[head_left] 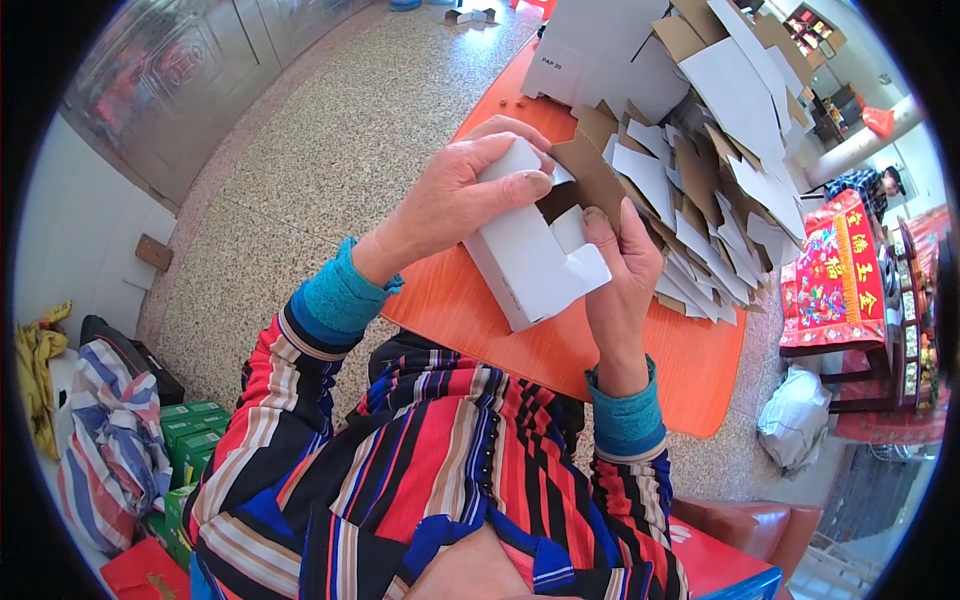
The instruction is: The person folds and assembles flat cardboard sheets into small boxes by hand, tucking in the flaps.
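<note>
Between my hands is a small white cardboard box (512,262), brown on the inside, tilted above the near part of an orange table (545,350). Its brown-faced flap (585,170) stands up on the far side. My left hand (470,185) wraps over the box's upper left, thumb along the edge and fingers behind it. On the right side, my right hand (625,265) pinches the flap and box edge between thumb and fingers. Part of the box's opening is hidden by my fingers.
A big heap of flat white-and-brown carton blanks (690,200) covers the table's right side, beside a large white carton (600,60). Green boxes (195,435) and a striped bag (110,440) lie at lower left. A white bag (795,420) sits on the floor at right; a person (870,190) is farther back.
</note>
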### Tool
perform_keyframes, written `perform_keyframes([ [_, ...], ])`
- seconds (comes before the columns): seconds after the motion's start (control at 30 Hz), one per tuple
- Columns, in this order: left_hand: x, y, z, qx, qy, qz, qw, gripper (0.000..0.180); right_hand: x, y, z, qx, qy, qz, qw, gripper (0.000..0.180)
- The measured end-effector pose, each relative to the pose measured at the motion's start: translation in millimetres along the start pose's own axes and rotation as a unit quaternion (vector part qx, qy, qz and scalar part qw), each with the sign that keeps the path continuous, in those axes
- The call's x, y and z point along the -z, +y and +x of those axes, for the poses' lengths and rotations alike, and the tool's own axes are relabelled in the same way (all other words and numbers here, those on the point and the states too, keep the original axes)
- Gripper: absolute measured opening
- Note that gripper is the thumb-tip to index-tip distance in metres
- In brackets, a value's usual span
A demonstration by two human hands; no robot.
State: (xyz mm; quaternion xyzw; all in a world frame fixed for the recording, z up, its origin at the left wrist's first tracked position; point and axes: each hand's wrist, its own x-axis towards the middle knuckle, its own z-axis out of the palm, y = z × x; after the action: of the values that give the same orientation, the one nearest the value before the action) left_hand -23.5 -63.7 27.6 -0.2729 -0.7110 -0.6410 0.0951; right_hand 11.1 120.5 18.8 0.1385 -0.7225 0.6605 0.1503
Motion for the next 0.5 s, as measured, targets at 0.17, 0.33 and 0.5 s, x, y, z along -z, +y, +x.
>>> perform_keyframes([
  [0.17,-1,0,-3,0.033,0.017,-0.042,0.998,0.024,1,-2,0,0.007,0.006,-0.023,1.0,0.021],
  [0.33,-1,0,-6,0.053,0.031,-0.049,0.997,0.024,7,-12,-2,-0.036,-0.023,-0.031,0.999,0.034],
  [0.5,-4,2,-9,0.051,0.039,-0.031,0.997,0.021,6,-13,-2,-0.008,-0.025,-0.032,0.999,0.034],
])
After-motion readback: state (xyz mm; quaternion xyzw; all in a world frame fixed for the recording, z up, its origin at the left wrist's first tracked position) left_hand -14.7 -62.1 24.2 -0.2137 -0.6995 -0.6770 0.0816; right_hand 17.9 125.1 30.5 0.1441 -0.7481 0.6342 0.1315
